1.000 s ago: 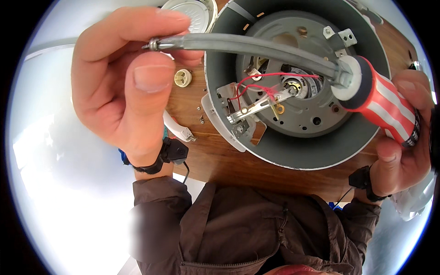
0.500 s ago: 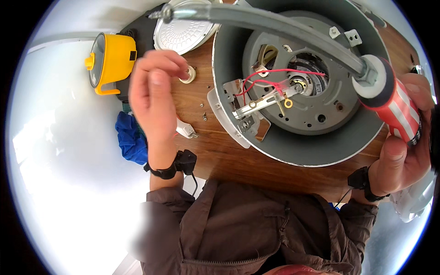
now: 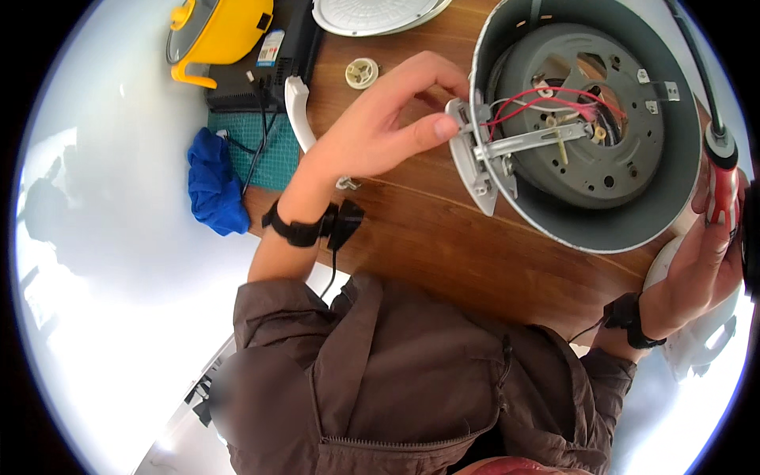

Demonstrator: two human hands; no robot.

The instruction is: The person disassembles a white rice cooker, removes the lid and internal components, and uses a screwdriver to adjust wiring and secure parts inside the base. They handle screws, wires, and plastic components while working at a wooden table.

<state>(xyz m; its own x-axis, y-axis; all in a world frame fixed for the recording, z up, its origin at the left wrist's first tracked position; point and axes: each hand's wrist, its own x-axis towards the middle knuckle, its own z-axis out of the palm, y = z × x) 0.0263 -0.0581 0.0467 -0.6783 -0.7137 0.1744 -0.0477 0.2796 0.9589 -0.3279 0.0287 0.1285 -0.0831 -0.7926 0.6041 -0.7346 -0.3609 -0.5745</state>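
Note:
An open grey metal pot-shaped housing [image 3: 538, 226], like a rice cooker body, stands on the table with its round inner plate [image 3: 586, 186] showing. Red wires [image 3: 546, 93] and a metal strip [image 3: 538, 141] cross that plate. On the housing's left side is a curved white plastic panel [image 3: 477, 180]. My left hand [image 3: 380, 127] grips this panel's upper end, thumb at its edge; the fingertips are partly hidden. At the right, my right hand [image 3: 701, 265] is closed round the red-and-white handle of a long screwdriver [image 3: 722, 186], its shaft rising past the housing.
A round cream plastic part [image 3: 362, 73] and a white curved handle piece [image 3: 298, 111] lie left of the housing. Farther left are a yellow pot [image 3: 229, 36], a black box [image 3: 237, 87], a green mat [image 3: 257, 150] and a blue cloth [image 3: 214, 182]. A white round cover [image 3: 372, 14] lies behind.
My left hand has moved right, from beside the round cream part to the white panel. The screwdriver has swung from lying across above the housing to pointing away along its right side.

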